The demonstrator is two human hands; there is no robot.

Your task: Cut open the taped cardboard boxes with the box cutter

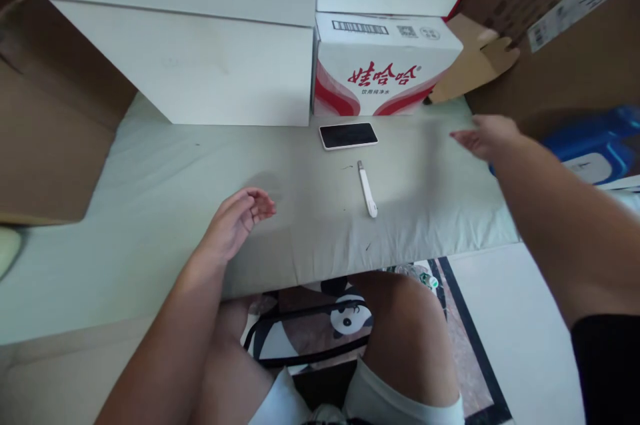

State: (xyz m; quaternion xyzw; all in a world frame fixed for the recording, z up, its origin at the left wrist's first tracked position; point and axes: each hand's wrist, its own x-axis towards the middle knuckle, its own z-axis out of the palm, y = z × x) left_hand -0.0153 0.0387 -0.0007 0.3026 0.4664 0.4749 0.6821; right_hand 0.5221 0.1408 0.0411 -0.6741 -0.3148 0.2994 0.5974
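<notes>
My left hand (243,220) hovers over the left part of the pale cloth, fingers loosely curled and apart, with nothing in it. Farther back on the right, my right hand (487,136) reaches inward with its fingers stretched out, a little blurred and holding nothing I can see. Between the two hands lie a white utility knife (367,190) and, behind it, a phone (349,136) with a dark screen and pale rim. Closest to my right hand are a blue plastic jug (595,145) and a brown cardboard flap (475,65).
White boxes (240,68) and a red-and-white water carton (387,72) line the back of the cloth-covered surface (165,225). Large brown cardboard boxes stand at the left (55,118) and right (565,72). My knees are under the front edge, near a plastic bottle (427,278).
</notes>
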